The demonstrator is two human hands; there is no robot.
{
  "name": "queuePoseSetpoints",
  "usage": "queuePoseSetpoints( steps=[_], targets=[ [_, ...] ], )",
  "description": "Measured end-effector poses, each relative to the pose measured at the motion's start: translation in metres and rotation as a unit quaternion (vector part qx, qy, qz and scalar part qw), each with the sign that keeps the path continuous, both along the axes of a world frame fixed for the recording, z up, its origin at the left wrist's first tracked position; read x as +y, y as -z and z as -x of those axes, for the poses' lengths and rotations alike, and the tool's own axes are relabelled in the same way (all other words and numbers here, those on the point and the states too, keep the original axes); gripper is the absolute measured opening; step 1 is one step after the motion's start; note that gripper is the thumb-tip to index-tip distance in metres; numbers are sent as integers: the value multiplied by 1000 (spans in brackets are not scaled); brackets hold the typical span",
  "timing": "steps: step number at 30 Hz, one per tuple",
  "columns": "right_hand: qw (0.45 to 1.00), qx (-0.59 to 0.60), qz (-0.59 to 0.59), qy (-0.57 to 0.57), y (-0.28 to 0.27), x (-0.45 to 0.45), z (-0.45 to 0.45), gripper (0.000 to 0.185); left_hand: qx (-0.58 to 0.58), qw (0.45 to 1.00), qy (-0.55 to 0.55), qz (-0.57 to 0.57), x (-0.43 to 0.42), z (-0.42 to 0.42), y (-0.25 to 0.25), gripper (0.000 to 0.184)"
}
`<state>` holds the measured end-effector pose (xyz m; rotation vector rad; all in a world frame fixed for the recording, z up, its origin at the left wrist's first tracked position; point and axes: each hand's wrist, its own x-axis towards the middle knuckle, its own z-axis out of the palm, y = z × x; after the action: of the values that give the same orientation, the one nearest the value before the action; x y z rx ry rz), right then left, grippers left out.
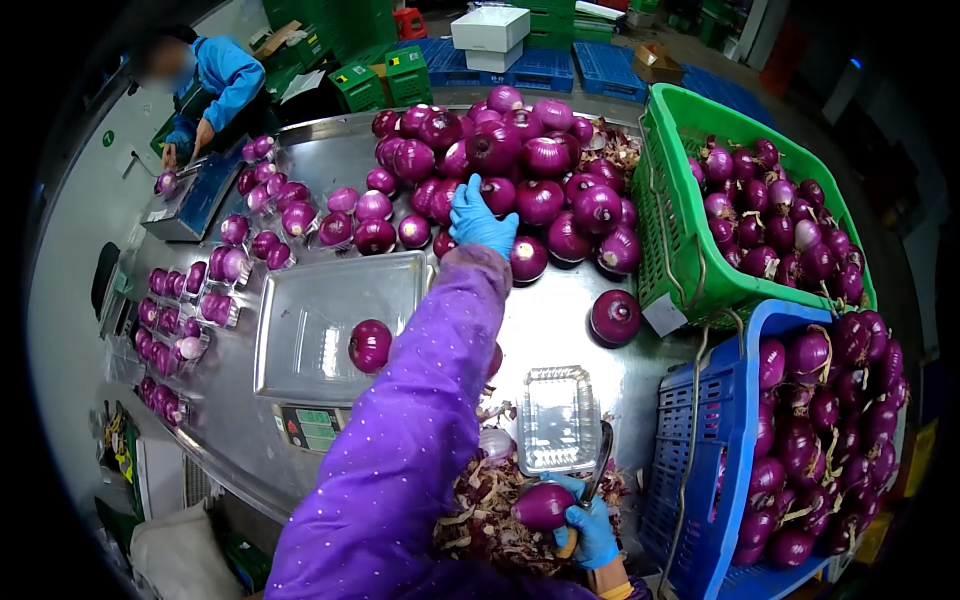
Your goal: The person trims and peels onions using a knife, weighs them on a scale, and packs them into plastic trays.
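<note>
My left hand (pixel 482 218), in a blue glove, reaches to the near edge of a big pile of peeled red onions (pixel 540 150); its fingers are spread against the onions. Low in the view, my right hand (pixel 590 530), also gloved, holds a red onion (pixel 541 507) together with a curved blade (pixel 600 462) that has a yellowish handle. Just above it lies a clear plastic tray (pixel 560 420) on the metal table. Under my left arm, a larger clear tray (pixel 300 330) with one onion (pixel 370 346) in it sits on a scale (pixel 312 426).
A green crate (pixel 665 240) and a blue crate (pixel 715 450), both full of onions, stand at the right. Onion skins (pixel 485 525) lie near me. Packed onions (pixel 220 308) fill the left side. A person in a blue jacket (pixel 228 80) works at the far left.
</note>
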<state>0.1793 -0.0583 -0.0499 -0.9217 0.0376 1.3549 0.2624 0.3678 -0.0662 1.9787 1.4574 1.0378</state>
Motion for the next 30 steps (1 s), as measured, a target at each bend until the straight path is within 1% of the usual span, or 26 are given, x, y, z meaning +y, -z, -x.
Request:
queuePoseSetpoints(
  steps=[2,5,6,7,9,10,14,15,17,18,19,21,22,25,27,29,30],
  targets=[
    [1000,12,6,-2,3,-4,2,62,54,998,27,35,14,1,4,96],
    [999,30,15,7,3,-6,4,61,23,997,68,30,25,-1,20,95],
    [1000,27,8,5,5,-7,4,60,19,998,58,28,22,-2,18,95],
    [1000,27,5,5,6,-9,3,60,-16,999,45,5,19,-2,19,96],
    [1000,28,-6,4,7,-10,2,59,-80,996,35,19,15,-2,25,96],
    [1000,31,-1,3,8,-10,2,59,-73,995,48,42,9,1,23,99],
    [1000,24,13,-7,4,-10,-2,58,-134,986,92,34,17,-5,29,104],
    [1000,21,20,-4,0,-9,-3,58,-115,989,86,28,23,-9,27,105],
    [1000,18,16,6,-1,-12,-3,58,-153,985,78,25,25,-17,28,107],
    [1000,19,4,10,4,-14,-3,59,-173,984,35,0,18,-20,29,106],
    [1000,21,-9,11,9,-15,-2,59,-226,974,18,22,5,-19,28,105],
    [999,45,-24,17,17,-15,-1,60,-273,961,-17,29,-30,-18,42,103],
    [998,59,-30,18,19,-15,1,61,-228,972,16,49,-41,-16,57,103],
    [1000,6,1,-8,7,-10,0,62,-90,988,76,97,-53,-14,105,102],
    [999,-38,20,14,9,-12,5,64,-111,978,145,102,-37,-13,123,101],
    [997,-79,-4,8,13,-20,5,67,-31,987,48,148,-45,-13,89,98],
    [995,-96,5,19,18,-23,7,67,-34,985,20,166,-46,-12,80,97]
  ],
)
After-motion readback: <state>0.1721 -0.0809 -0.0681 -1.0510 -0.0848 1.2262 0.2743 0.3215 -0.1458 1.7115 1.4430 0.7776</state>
